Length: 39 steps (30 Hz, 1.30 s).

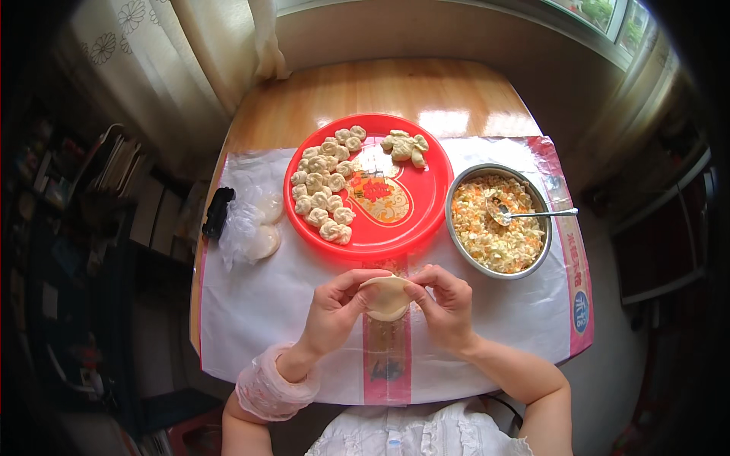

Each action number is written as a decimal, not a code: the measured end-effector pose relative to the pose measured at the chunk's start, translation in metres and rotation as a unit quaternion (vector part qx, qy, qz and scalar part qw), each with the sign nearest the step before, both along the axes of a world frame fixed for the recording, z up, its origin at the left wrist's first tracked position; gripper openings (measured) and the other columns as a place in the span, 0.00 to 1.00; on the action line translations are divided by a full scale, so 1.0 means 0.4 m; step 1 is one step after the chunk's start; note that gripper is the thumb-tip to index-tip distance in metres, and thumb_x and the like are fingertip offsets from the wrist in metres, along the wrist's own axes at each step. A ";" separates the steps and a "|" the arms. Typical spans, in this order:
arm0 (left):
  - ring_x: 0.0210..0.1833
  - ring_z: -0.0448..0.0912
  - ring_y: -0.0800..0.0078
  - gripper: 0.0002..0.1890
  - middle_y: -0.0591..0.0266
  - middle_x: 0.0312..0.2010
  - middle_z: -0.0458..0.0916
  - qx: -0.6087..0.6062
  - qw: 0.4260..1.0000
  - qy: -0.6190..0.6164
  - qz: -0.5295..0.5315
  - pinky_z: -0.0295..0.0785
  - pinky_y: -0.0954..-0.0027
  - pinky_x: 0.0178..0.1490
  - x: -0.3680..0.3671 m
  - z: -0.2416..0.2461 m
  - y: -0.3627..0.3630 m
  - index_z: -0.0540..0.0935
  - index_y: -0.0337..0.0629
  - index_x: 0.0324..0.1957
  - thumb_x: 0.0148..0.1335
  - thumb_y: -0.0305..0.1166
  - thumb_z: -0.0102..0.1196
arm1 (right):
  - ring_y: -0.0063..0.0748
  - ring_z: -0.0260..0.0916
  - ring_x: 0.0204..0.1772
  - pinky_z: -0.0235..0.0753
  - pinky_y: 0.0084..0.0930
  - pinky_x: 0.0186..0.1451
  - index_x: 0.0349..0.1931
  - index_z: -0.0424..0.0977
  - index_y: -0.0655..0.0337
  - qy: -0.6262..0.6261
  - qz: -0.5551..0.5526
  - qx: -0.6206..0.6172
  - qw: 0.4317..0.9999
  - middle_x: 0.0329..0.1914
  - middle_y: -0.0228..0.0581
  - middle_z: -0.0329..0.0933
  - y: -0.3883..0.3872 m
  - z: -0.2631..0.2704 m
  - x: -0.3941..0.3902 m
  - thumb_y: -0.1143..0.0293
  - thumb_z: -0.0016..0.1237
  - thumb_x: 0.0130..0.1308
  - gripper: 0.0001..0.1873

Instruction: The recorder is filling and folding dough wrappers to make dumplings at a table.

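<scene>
Between my two hands is a round, flat dough wrapper [388, 302], pinched at its upper left by my left hand [341, 308] and at its upper right by my right hand [442, 308]. Beyond them a round red plastic tray [425, 228] holds many small pleated dumplings [320, 179] along its left side. Several dough pieces of another shape [405, 147] lie together at its upper right. Right of the tray stands a metal bowl [548, 242] of chopped filling [496, 245] with white and orange bits. A metal spoon [533, 215] rests in it, its handle over the rim.
A clear plastic bag [242, 231] with round whitish lumps lies left of the tray, beside a black object [218, 212]. White sheeting with pink printed bands [256, 319] covers the near part of the wooden table [393, 85]. Curtains [217, 51] hang at the back left.
</scene>
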<state>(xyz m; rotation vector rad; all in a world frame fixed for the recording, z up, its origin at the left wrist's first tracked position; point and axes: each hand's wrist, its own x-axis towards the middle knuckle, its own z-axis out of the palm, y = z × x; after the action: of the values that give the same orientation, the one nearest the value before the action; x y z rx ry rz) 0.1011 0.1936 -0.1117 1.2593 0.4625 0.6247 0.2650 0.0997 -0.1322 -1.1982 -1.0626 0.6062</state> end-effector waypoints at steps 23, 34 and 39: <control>0.50 0.82 0.69 0.17 0.52 0.48 0.81 -0.239 0.965 -0.087 -0.057 0.79 0.73 0.55 -0.011 0.000 0.025 0.71 0.34 0.56 0.75 0.35 0.43 | 0.21 0.67 0.31 0.67 0.19 0.35 0.47 0.75 0.63 -0.147 -0.079 0.017 0.986 0.31 0.33 0.71 -0.048 0.201 0.065 0.81 0.52 0.62 0.13; 0.58 0.78 0.64 0.19 0.49 0.56 0.77 -0.350 0.926 -0.114 -0.087 0.78 0.68 0.61 -0.011 0.001 0.025 0.69 0.32 0.61 0.73 0.31 0.47 | 0.15 0.59 0.38 0.65 0.13 0.41 0.52 0.72 0.62 -0.252 -0.427 -0.177 0.850 0.35 0.29 0.65 -0.230 0.215 0.554 0.59 0.49 0.72 0.17; 0.61 0.75 0.64 0.20 0.49 0.59 0.74 -0.360 0.917 -0.158 -0.064 0.75 0.66 0.63 -0.025 -0.018 0.030 0.66 0.33 0.63 0.73 0.31 0.46 | 0.10 0.61 0.25 0.64 0.10 0.29 0.50 0.72 0.64 0.027 -0.238 -0.199 0.950 0.23 0.23 0.64 -0.229 0.154 0.579 0.51 0.44 0.73 0.23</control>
<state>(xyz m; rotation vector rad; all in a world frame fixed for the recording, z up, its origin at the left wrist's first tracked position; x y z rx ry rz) 0.0910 0.2056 -0.1188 0.4674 0.2905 0.4666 0.4966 0.0082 -0.0705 -1.7138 -0.5773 0.4776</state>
